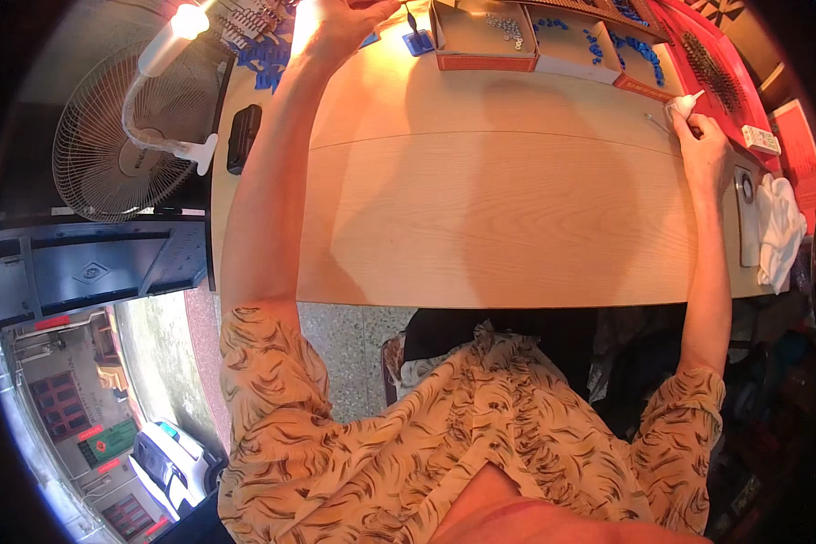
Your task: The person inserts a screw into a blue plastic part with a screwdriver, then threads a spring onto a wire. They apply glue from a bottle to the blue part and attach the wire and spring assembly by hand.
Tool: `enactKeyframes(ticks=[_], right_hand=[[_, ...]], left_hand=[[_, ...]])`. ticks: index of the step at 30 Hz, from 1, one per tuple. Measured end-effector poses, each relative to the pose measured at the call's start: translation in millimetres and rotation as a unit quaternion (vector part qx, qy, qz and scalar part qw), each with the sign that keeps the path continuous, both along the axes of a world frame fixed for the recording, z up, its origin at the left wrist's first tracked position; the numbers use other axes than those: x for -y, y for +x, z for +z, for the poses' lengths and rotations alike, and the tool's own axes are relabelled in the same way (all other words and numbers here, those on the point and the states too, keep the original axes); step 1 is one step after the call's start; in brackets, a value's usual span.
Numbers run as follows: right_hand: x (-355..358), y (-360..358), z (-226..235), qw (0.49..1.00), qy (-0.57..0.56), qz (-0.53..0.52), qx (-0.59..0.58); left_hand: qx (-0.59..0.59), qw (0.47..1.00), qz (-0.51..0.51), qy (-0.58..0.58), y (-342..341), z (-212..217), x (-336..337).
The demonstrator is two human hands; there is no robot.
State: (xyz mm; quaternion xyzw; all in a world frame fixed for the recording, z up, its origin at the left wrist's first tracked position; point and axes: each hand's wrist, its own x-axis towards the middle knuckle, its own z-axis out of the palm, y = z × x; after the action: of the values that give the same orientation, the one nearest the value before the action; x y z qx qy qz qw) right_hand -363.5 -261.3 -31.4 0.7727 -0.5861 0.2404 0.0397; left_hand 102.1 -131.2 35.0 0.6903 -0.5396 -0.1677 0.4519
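White nozzle bottle [680, 106] sits pinched in your right hand [705, 145], with cardboard trays [488, 63] beyond that hand to its left; gripping the bottle looks like the current step. Your left hand [334, 29] is cropped, so its hold can't be told; the next move calls for a steady pinch.

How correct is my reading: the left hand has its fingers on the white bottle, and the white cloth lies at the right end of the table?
One part is wrong: the head view shows the right hand, not the left, with its fingers on the white bottle. The white cloth does lie at the right end of the table.
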Motion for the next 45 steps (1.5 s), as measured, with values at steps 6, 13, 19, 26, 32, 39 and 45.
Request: enactKeyframes(ticks=[6, 13, 19, 26, 32, 39, 45], right_hand=[[-10, -2, 3, 0.969, 0.091, 0.066, 0.218], [-50, 47, 17, 0.814, 0.154, 0.264, 0.494], [-80, 115, 10, 0.827, 0.127, 0.424, 0.348], [-94, 179, 5, 0.806, 0.237, 0.420, 0.344], [-90, 176, -6, 0.818, 0.237, 0.418, 0.315], [-93, 175, 1, 0.829, 0.225, 0.400, 0.320], [-93, 172, 5, 0.839, 0.134, 0.452, 0.271]], left_hand=[[-0.016, 0.998, -0.050, -0.033, 7, -13, -10], [-0.043, 0.999, 0.005, 0.010, 24, -48, -26], [0.089, 0.994, 0.066, 0.020, -31, -32, -35], [0.164, 0.984, 0.031, 0.063, -18, -54, -23], [0.128, 0.990, 0.006, 0.053, -13, -55, -27], [0.050, 0.997, 0.023, 0.049, -10, -30, -20], [0.055, 0.966, -0.176, -0.182, 1, -25, -10]])
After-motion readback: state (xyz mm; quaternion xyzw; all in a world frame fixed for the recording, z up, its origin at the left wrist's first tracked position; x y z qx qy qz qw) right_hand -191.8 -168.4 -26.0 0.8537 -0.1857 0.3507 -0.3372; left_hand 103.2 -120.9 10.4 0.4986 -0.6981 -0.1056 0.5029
